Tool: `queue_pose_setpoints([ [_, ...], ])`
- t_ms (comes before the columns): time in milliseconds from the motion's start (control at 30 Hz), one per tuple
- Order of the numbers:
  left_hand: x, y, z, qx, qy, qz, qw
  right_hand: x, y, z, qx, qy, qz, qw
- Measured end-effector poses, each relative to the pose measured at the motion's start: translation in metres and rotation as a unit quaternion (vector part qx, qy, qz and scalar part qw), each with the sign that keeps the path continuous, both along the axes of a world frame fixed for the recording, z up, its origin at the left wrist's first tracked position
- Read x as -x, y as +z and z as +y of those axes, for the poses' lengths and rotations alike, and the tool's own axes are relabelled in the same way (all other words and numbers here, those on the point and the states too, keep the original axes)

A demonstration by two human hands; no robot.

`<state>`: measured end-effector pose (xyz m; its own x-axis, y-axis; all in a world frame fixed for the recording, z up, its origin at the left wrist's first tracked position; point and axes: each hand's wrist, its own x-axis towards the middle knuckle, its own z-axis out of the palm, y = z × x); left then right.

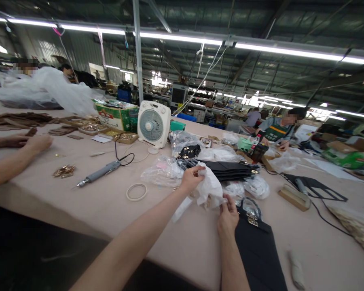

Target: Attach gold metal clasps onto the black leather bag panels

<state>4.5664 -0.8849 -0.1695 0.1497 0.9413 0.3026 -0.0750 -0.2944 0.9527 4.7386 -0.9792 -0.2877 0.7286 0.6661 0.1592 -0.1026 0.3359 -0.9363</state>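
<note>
Between my two hands hangs a crumpled, whitish plastic bag (210, 184), lifted a little over the table. My left hand (191, 178) pinches its upper left edge with thumb and fingers. Lower on the right, my right hand (228, 214) grips another edge of it. What the bag contains, if anything, is hard to make out. Right beside my right wrist lies a black handbag panel (257, 246) with a dark handle and a gold clasp (252, 219). Behind the plastic sits a stack of black panels (230, 170).
A roll of tape (136, 192), an electric screwdriver (98, 173) and a pile of gold fittings (64, 171) lie to the left. A white fan (154, 123) stands behind. Another person's hands (33, 143) work at far left; a co-worker (280, 127) is across the table.
</note>
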Motion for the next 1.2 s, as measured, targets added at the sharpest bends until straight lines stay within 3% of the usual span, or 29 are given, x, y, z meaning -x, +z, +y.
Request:
queue_pose_setpoints([
  [167, 0.000, 0.020, 0.000, 0.011, -0.002, -0.057, 0.998, 0.004, -0.002, -0.002, 0.029, 0.005, -0.032, 0.999],
  [333, 0.008, 0.044, 0.003, 0.008, 0.037, -0.109, 0.993, 0.007, 0.000, -0.006, 0.068, -0.009, -0.079, 0.994],
  [500, 0.020, 0.069, 0.010, -0.010, 0.059, -0.150, 0.987, 0.011, 0.006, -0.013, 0.083, -0.018, -0.105, 0.991],
  [633, 0.029, 0.079, 0.007, -0.031, 0.054, -0.172, 0.983, 0.017, 0.016, -0.017, 0.075, -0.015, -0.119, 0.990],
  [800, 0.044, 0.078, -0.007, -0.051, 0.053, -0.174, 0.982, 0.023, 0.043, -0.010, 0.037, 0.007, -0.164, 0.986],
  [967, 0.062, 0.077, -0.023, -0.065, 0.074, -0.196, 0.976, 0.033, 0.085, 0.006, -0.006, 0.026, -0.216, 0.976],
  [1200, 0.085, 0.083, -0.038, -0.078, 0.127, -0.172, 0.974, 0.038, 0.137, 0.008, -0.036, -0.022, -0.311, 0.949],
])
